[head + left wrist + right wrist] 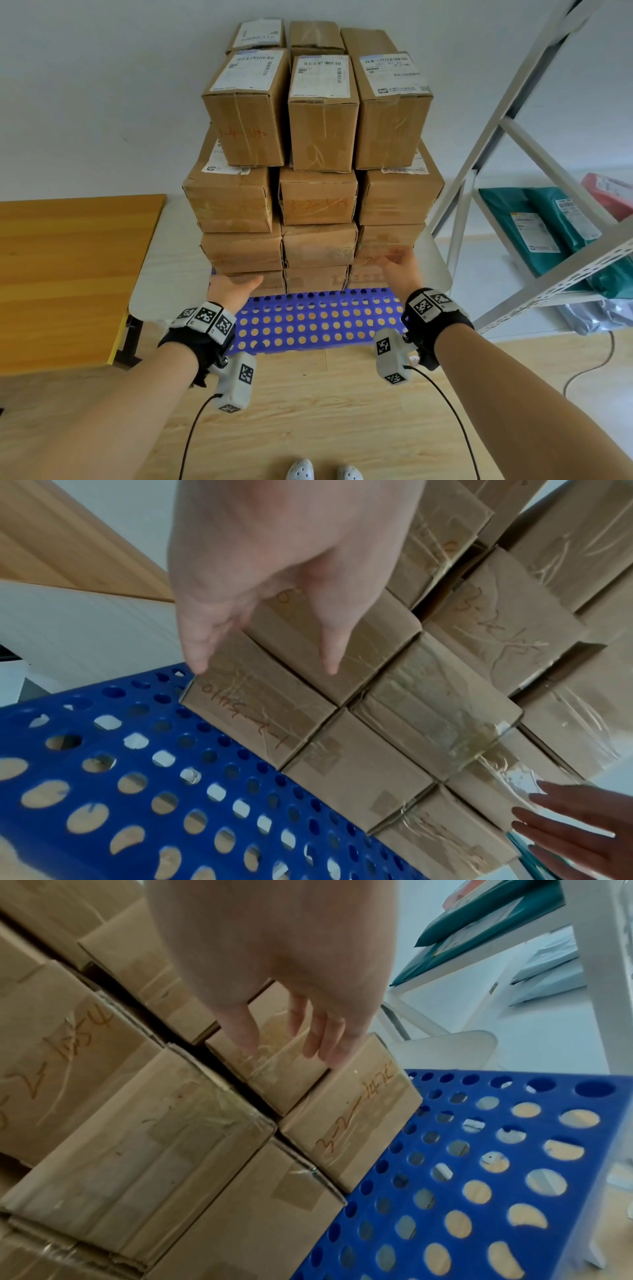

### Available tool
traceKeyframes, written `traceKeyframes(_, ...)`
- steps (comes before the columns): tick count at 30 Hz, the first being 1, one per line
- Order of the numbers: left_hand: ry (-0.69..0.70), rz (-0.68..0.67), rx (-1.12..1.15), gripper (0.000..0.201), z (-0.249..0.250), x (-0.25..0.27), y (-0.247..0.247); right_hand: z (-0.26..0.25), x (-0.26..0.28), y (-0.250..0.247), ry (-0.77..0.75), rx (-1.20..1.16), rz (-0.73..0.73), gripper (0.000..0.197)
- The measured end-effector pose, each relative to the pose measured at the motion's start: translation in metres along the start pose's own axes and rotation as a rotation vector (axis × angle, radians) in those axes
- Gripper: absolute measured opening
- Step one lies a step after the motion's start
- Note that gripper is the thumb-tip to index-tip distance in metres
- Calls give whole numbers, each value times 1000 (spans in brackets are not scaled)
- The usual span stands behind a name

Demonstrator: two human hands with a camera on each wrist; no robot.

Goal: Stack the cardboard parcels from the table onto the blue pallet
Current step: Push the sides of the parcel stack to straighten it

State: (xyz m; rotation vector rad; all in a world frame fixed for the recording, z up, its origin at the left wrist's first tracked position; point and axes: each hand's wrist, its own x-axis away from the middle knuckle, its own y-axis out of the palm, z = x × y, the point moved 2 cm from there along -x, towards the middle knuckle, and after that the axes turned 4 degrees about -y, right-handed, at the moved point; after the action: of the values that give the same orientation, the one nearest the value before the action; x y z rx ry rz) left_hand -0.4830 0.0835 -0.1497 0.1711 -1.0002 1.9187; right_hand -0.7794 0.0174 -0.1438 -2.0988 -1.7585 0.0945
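A person's two bare hands reach toward a stack of cardboard parcels [318, 192] on a blue pallet [318, 322], centre of the head view. The left hand [234, 289], lower centre-left, has its fingers straight and holds nothing; in the left wrist view the fingertips [197, 664] point at the upper corner of the bottom left parcel [253, 710], though contact cannot be made out. The right hand [399, 265], just right of centre, is likewise released, its fingers [329, 1039] spread before the low right-hand parcels [346, 1123]; whether they press the cardboard is unclear.

The stack fills the far part of the pallet, three parcels across, and stands straight ahead of both hands, which flank its lower front corners. The parcels' long sides run away from the viewer. The wooden table [68, 274], at the left edge, lies nearer the left hand, so any further pick would likely turn that way.

No parcel shows on the visible part of the table; its far left is cut off. The rear rows of the stack are hidden behind the front ones. Writing on the boxes is too faint to read. A white shelf [534, 192] holding green mail bags [534, 233] stands at right.
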Motion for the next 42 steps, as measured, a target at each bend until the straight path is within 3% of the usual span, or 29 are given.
traceKeyframes(3,23,-115,-109,47,-3,17,21,-1,-3,-22,17,-9,57,56)
traceKeyframes(4,34,-121,-104,45,-2,22,26,-3,-5,-28,18,-1,70,59)
traceKeyframes(8,68,-2,43,88,10,29,29,-11,-18,-45,5,-53,11,60)
traceKeyframes(10,51,51,113,95,15,26,25,-16,-27,-50,-7,-92,-13,55)
traceKeyframes(15,34,189,139,96,21,20,4,-18,-46,-52,20,-156,-2,41)
traceKeyframes(18,72,242,182,92,23,18,-5,-6,-58,-48,54,-216,-27,56)
traceKeyframes(28,98,206,201,88,15,14,-11,-5,-58,-39,53,-271,-80,42)
traceKeyframes(30,95,185,221,82,14,13,-13,-6,-58,-40,87,-287,-75,39)
traceKeyframes(33,87,190,255,56,11,7,-20,-16,-50,-44,123,-328,-89,34)
traceKeyframes(37,96,238,229,25,16,3,-37,-33,-38,-48,109,-384,-88,45)
traceKeyframes(42,126,185,402,58,29,-10,-64,-53,-40,-54,18,-362,-13,55)
